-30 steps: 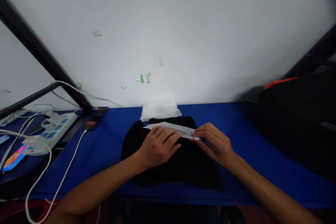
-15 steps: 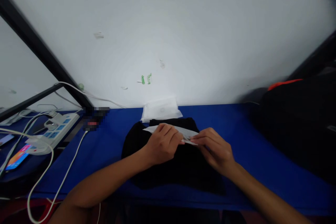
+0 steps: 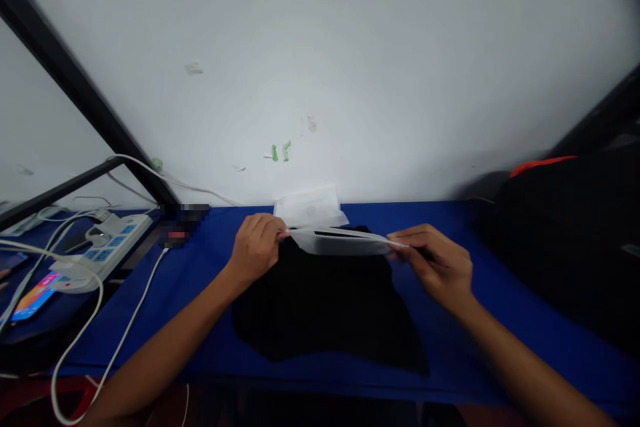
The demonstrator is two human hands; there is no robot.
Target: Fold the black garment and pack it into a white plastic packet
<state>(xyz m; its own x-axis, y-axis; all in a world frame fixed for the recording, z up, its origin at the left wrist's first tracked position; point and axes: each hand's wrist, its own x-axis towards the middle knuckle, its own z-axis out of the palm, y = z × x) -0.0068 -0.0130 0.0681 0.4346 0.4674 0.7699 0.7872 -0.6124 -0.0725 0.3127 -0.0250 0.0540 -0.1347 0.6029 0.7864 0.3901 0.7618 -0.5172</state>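
Note:
A translucent white plastic bag (image 3: 340, 243) is stretched between my two hands, its long upper edge parted into a narrow opening. My left hand (image 3: 257, 245) pinches its left corner, and my right hand (image 3: 437, 263) pinches the right corner between thumb and fingers. Beneath the bag, a black cloth (image 3: 325, 310) lies spread in a loose heap on the blue table (image 3: 200, 287). Behind the cloth, near the wall, rests a stack of similar white bags (image 3: 313, 205).
On the left are a white power strip (image 3: 107, 250), a phone with a lit screen (image 3: 37, 297), white cables (image 3: 135, 310) and a dark blurred object (image 3: 185, 223). A large black item (image 3: 575, 233) with an orange edge fills the right side.
My hands have moved apart, the left one leftward and the right one rightward and slightly up. The bag is now drawn out wide and its edge has parted.

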